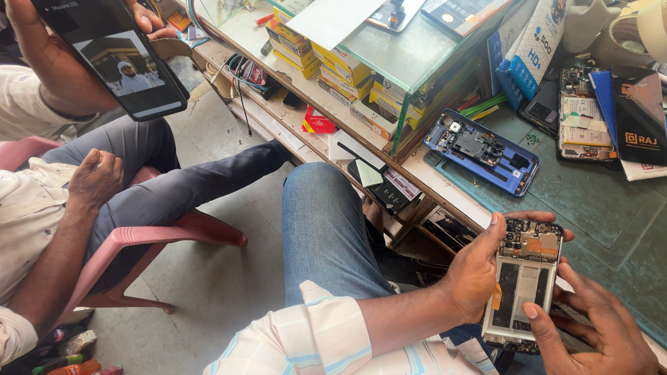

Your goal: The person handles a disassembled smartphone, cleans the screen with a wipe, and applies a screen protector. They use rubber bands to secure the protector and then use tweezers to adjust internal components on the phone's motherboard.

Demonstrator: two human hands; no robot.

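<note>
Clutter crowds the worktop [611, 208]: a blue phone shell [483, 151] lies just beyond, another gutted handset [582, 114] farther off. Over the worktop's near edge, the opened phone [524, 281] stands lengthwise, camera end away. Left hand [476, 274] clasps its side; right hand [597, 326] fingers [538, 321] press its lower part.

Pale striped shirt sleeve [313, 340] rolled at forearm; blue jeans [326, 229]; hands bare.

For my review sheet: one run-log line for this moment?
left hand: grips opened phone | right hand: thumb on battery | blue phone shell: on bench
</note>
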